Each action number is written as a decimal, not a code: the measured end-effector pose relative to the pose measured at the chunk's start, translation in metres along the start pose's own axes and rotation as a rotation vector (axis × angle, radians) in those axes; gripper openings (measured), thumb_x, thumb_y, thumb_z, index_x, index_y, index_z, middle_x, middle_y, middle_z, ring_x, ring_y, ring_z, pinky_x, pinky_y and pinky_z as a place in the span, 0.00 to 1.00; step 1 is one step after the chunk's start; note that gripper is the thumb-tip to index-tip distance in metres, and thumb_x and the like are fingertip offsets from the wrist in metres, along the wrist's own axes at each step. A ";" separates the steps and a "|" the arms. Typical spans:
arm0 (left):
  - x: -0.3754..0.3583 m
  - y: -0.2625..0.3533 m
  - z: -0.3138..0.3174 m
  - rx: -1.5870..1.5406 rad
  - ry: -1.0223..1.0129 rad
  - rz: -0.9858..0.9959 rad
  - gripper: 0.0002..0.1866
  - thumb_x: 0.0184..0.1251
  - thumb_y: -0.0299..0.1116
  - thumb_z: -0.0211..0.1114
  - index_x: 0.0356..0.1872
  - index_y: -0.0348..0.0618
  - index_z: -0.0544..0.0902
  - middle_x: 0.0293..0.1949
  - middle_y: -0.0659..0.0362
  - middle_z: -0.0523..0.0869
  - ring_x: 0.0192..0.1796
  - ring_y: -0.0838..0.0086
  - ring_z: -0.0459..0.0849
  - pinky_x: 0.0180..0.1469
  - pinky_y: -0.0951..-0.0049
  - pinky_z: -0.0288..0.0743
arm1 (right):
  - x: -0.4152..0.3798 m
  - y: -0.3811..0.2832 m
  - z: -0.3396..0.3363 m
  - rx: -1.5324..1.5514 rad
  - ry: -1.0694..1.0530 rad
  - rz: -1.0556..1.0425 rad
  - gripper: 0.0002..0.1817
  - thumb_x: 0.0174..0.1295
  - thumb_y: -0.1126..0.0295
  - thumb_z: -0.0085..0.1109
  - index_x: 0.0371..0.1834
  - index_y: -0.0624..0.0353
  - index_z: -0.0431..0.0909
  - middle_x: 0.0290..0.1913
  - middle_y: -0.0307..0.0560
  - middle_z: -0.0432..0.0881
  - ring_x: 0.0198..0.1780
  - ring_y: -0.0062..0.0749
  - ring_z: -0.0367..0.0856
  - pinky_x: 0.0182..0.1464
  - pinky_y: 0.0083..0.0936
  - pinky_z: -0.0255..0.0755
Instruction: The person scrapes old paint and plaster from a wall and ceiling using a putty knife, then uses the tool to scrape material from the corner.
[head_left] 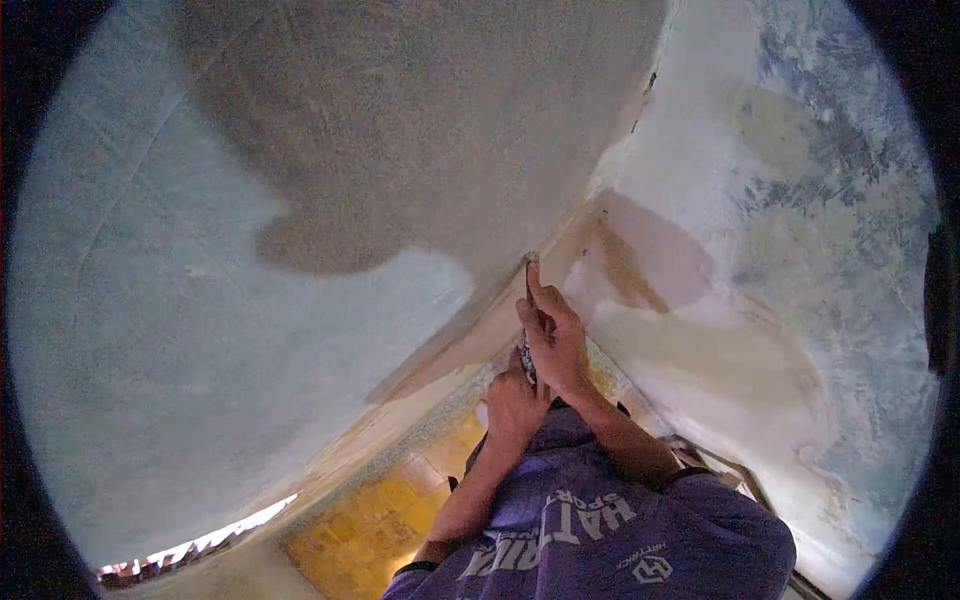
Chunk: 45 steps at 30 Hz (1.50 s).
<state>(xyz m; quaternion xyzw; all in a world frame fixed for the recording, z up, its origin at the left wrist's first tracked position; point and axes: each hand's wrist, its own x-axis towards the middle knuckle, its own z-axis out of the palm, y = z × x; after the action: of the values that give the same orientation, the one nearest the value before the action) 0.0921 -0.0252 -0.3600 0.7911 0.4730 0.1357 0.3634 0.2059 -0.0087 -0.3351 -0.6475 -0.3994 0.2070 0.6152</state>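
My right hand (pixel 556 338) is closed around a slim hand tool (pixel 528 352) with a dark, speckled handle. Its index finger lies stretched along the tool toward the tip. That tip meets the corner seam (pixel 560 232), where two plastered surfaces join. Just below, my left hand (pixel 515 408) grips the lower end of the same tool. Fingers cover most of the tool, so its exact kind cannot be made out. The grey-blue plastered surface (pixel 200 330) on the left carries a large dark, damp-looking patch (pixel 420 130).
On the right, a whitish wall (pixel 720 350) shows pinkish and beige patches and blue-grey blotches. Yellow tiles (pixel 370 525) lie below, left of my body. A bright gap (pixel 220 535) runs along the lower left edge. Dark rails (pixel 725 462) stand at the lower right.
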 end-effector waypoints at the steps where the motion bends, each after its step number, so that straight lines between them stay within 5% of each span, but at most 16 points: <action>1: 0.001 0.001 0.001 -0.003 -0.007 -0.008 0.34 0.63 0.40 0.63 0.62 0.20 0.68 0.27 0.34 0.83 0.31 0.40 0.84 0.35 0.47 0.79 | 0.001 0.001 0.000 0.007 0.003 -0.006 0.28 0.65 0.80 0.60 0.69 0.56 0.73 0.30 0.39 0.68 0.30 0.21 0.65 0.31 0.21 0.63; 6: 0.009 0.000 0.010 0.054 0.017 0.010 0.36 0.62 0.41 0.64 0.63 0.19 0.67 0.28 0.33 0.83 0.31 0.41 0.85 0.36 0.46 0.80 | 0.006 0.017 -0.001 0.008 -0.013 -0.092 0.29 0.69 0.75 0.57 0.74 0.53 0.67 0.29 0.32 0.60 0.30 0.18 0.59 0.31 0.18 0.60; 15: 0.085 0.074 0.005 0.053 0.004 0.143 0.34 0.61 0.39 0.65 0.66 0.34 0.66 0.28 0.35 0.83 0.34 0.42 0.86 0.38 0.46 0.80 | 0.084 0.030 -0.050 0.114 0.172 0.083 0.27 0.71 0.72 0.57 0.73 0.57 0.67 0.29 0.28 0.71 0.27 0.10 0.61 0.28 0.12 0.61; 18: 0.102 0.091 0.014 0.065 -0.012 0.148 0.32 0.61 0.38 0.65 0.65 0.34 0.68 0.29 0.36 0.84 0.34 0.41 0.85 0.38 0.45 0.79 | 0.103 0.024 -0.067 -0.015 0.205 -0.030 0.27 0.71 0.72 0.57 0.73 0.56 0.67 0.29 0.28 0.72 0.25 0.09 0.62 0.26 0.12 0.62; 29: 0.086 0.066 0.010 0.103 -0.026 0.084 0.33 0.60 0.37 0.66 0.66 0.35 0.69 0.31 0.35 0.84 0.34 0.40 0.84 0.41 0.44 0.78 | 0.086 0.025 -0.049 0.070 0.178 -0.055 0.28 0.71 0.74 0.56 0.74 0.54 0.66 0.35 0.30 0.71 0.27 0.10 0.64 0.27 0.12 0.63; 34: 0.056 0.044 -0.001 0.049 -0.021 0.055 0.35 0.60 0.38 0.66 0.66 0.29 0.68 0.30 0.35 0.84 0.33 0.40 0.84 0.39 0.45 0.77 | 0.053 0.010 -0.024 0.159 0.143 0.066 0.27 0.71 0.75 0.56 0.74 0.54 0.66 0.33 0.29 0.66 0.26 0.11 0.61 0.27 0.11 0.61; 40: 0.022 0.011 -0.005 0.062 -0.015 0.051 0.34 0.65 0.42 0.62 0.66 0.29 0.66 0.28 0.35 0.83 0.34 0.39 0.85 0.39 0.45 0.79 | 0.018 0.017 -0.005 0.017 0.065 -0.029 0.28 0.70 0.75 0.56 0.74 0.51 0.66 0.31 0.29 0.61 0.29 0.13 0.58 0.29 0.14 0.59; 45: 0.005 -0.004 -0.011 0.085 0.012 0.052 0.33 0.68 0.45 0.59 0.66 0.29 0.68 0.28 0.34 0.83 0.33 0.38 0.84 0.38 0.44 0.79 | 0.002 0.003 0.006 0.036 0.010 0.087 0.30 0.68 0.75 0.58 0.75 0.55 0.65 0.28 0.36 0.63 0.29 0.20 0.62 0.31 0.20 0.60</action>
<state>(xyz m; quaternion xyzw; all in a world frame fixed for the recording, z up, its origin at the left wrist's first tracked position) 0.0862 -0.0147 -0.3553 0.8170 0.4596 0.1299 0.3230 0.2033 -0.0030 -0.3390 -0.6542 -0.3639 0.2375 0.6191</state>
